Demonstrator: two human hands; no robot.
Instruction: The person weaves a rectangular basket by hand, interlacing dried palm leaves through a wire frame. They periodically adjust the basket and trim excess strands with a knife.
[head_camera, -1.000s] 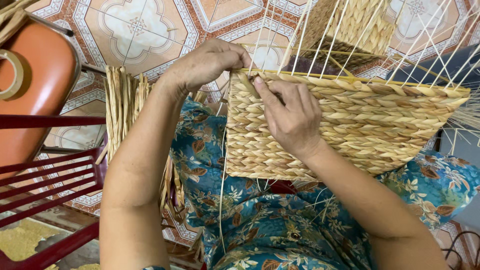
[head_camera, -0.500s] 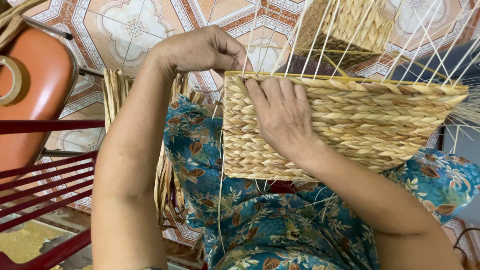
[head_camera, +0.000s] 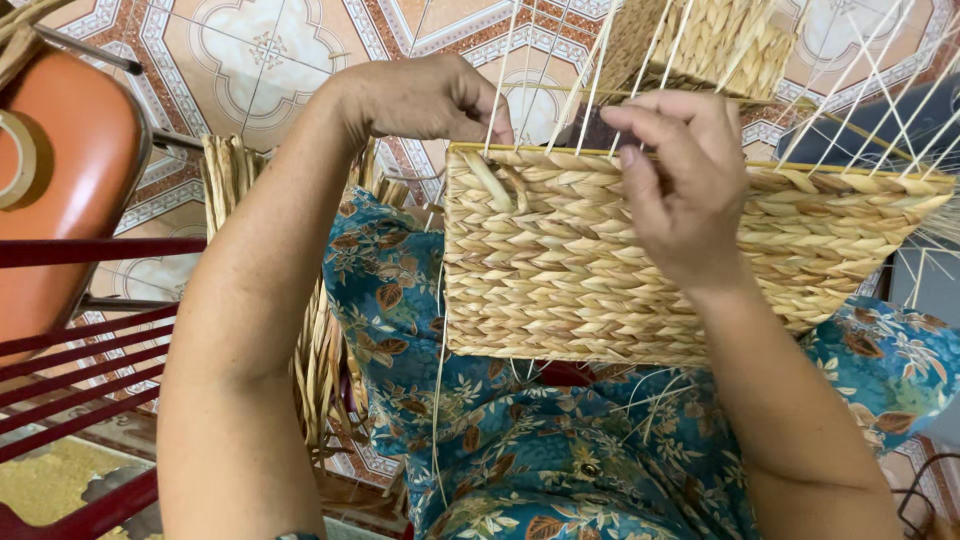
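A woven straw basket (head_camera: 600, 280) rests on my lap, its braided side facing me and thin pale upright strands (head_camera: 560, 70) rising from its rim. My left hand (head_camera: 420, 100) is curled at the basket's top left corner, fingers closed around strands there. My right hand (head_camera: 680, 190) lies over the middle of the upper rim, fingertips pinching at the weave near the top edge. A loose straw loop (head_camera: 495, 180) sticks out of the braid just right of the left corner.
A bundle of loose straw (head_camera: 320, 330) hangs beside my left knee. An orange seat (head_camera: 60, 170) with a tape roll (head_camera: 18, 160) and a red metal frame (head_camera: 80, 370) stand at the left. Another woven basket (head_camera: 710, 40) sits on the patterned tile floor (head_camera: 250, 60).
My left hand shifted right along the rim to the basket's corner. My right hand rose from the basket's face to the top edge. The view moved slightly closer.
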